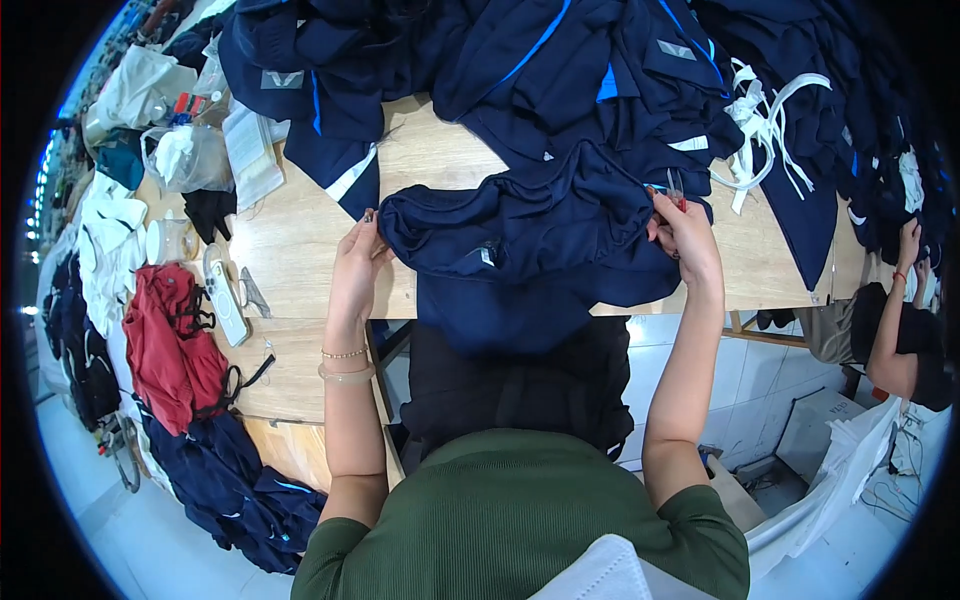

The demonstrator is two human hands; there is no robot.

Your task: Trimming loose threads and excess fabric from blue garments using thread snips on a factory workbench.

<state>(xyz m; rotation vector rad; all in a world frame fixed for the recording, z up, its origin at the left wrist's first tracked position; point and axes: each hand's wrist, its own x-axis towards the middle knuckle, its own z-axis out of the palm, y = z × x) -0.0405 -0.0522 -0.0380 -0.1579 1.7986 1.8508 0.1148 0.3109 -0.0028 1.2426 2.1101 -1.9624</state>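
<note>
A navy blue garment [520,225] is stretched between my two hands over the table's near edge. Its gathered opening faces up, and a small label [488,254] shows inside. My left hand [362,245] is closed on the left end of that opening, fingertips pinching the cloth. At the right end my right hand [688,230] grips the fabric. Small thread snips [676,188] with a red part also stick out of the right hand, blades pointing away from me. The garment's lower part hangs down toward my lap.
Navy garments [520,70] with blue piping pile along the far side. White strips [765,125] lie at right. A red garment [170,340], a phone [226,300] and a clear plastic bag [188,158] are at left. A co-worker's arm [890,320] shows far right.
</note>
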